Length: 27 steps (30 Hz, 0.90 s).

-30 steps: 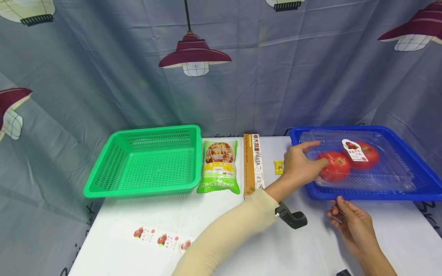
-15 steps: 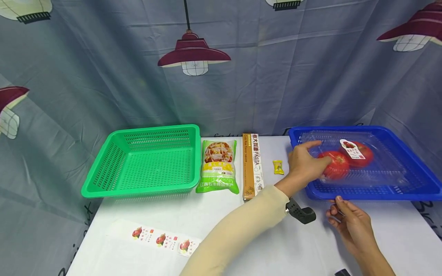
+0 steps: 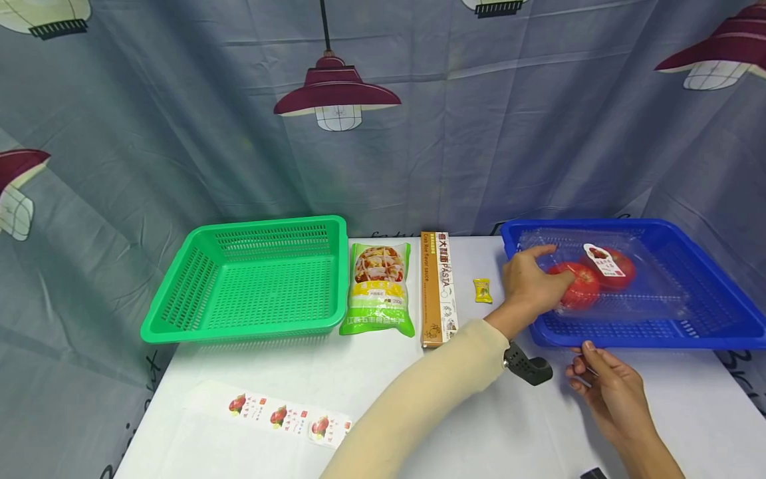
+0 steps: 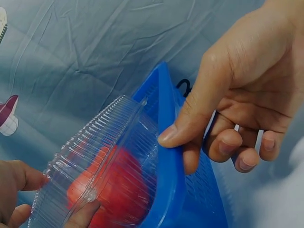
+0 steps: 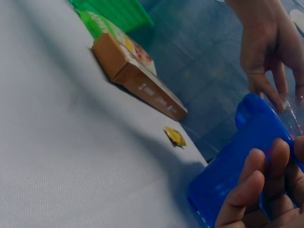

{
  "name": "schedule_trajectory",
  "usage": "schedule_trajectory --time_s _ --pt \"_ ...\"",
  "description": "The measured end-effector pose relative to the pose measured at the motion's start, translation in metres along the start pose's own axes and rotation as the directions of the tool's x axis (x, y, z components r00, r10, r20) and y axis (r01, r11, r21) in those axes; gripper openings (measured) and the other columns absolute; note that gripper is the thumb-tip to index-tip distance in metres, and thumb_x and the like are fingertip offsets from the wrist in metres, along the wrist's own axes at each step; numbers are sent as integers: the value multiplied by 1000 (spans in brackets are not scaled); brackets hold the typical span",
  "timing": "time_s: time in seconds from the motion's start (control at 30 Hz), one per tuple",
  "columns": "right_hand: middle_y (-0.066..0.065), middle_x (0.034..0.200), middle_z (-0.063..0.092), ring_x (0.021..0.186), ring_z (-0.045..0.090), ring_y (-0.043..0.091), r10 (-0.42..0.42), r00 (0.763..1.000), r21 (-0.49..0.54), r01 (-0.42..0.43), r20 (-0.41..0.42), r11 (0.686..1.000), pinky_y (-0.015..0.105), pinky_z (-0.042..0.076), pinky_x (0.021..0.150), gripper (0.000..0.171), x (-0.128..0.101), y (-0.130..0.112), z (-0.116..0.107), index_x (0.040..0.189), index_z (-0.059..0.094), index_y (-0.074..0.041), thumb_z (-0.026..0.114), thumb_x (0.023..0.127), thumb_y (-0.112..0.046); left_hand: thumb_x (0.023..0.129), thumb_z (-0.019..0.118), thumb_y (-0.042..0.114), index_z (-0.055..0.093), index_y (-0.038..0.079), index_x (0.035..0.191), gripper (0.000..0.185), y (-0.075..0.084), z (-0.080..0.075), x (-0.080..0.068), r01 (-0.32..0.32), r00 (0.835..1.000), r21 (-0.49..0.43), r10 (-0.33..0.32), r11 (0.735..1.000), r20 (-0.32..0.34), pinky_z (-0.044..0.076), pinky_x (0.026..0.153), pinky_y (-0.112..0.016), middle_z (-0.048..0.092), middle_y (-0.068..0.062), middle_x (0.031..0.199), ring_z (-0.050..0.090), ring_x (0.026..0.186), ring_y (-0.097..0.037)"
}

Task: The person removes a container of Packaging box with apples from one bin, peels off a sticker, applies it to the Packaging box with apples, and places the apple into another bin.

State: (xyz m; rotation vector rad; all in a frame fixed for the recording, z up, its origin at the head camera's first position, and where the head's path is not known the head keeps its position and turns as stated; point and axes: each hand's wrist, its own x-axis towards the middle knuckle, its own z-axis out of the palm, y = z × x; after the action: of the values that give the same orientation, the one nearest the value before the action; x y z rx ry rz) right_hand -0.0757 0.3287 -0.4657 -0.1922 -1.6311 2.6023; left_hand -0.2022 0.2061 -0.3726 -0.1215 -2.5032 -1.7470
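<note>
My left hand (image 3: 532, 283), from a beige sleeve, grips the left end of a clear plastic box (image 3: 649, 303) with thumb and fingers. Inside it sit two red round fruits (image 3: 580, 289), whose kind I cannot tell; a white label (image 3: 604, 261) is stuck on top. The box lies in a blue basket (image 3: 718, 293). My right hand (image 3: 613, 392) pinches the basket's near rim between thumb and forefinger, its other fingers loosely curled. In the left wrist view, the right thumb presses on the blue rim, while left fingers (image 4: 83, 213) touch the ridged box edge.
A green basket (image 3: 266, 329) stands at the left. Between the baskets lie a green food bag (image 3: 377, 289), a pasta box (image 3: 439, 289) and a small yellow packet (image 3: 482, 290). A label strip (image 3: 287, 418) lies at the front left. Behind hangs a grey curtain (image 3: 419, 166).
The clear box with its fruits and label has shifted left within the blue basket. My left forearm has moved slightly right; my right hand keeps its place on the rim.
</note>
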Motion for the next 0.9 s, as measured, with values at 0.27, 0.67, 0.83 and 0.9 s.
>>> schedule_trajectory --time_s 0.27,0.67,0.83,0.9 --pt "6 72 59 69 65 19 -10 1000 9 10 -5 1000 28 50 56 27 -1 1 -2 97 73 2 50 103 -11 68 87 24 76 25 111 44 -3 6 -2 -26 1000 54 26 998 -2 43 80 -16 68 11 104 55 98 -3" --pt "6 72 59 70 65 19 2 1000 20 -2 -5 1000 28 51 57 27 -2 0 0 97 73 1 50 104 -11 69 88 30 75 28 110 44 1 17 -2 5 1000 97 -4 995 -4 44 83 -21 66 16 101 55 99 -5" --pt "6 73 60 70 63 17 -3 1000 32 2 10 999 26 51 58 27 -2 2 2 98 73 2 49 104 -9 68 89 30 75 29 110 44 1 21 -1 43 999 112 -42 993 -18 44 84 -23 67 14 102 55 101 -7" --pt "5 74 60 70 63 16 -3 1000 41 3 20 999 26 51 58 28 -1 2 2 98 73 2 48 104 -9 68 89 30 75 29 109 43 1 22 -1 65 998 118 -63 991 -22 44 84 -25 67 13 103 55 101 -8"
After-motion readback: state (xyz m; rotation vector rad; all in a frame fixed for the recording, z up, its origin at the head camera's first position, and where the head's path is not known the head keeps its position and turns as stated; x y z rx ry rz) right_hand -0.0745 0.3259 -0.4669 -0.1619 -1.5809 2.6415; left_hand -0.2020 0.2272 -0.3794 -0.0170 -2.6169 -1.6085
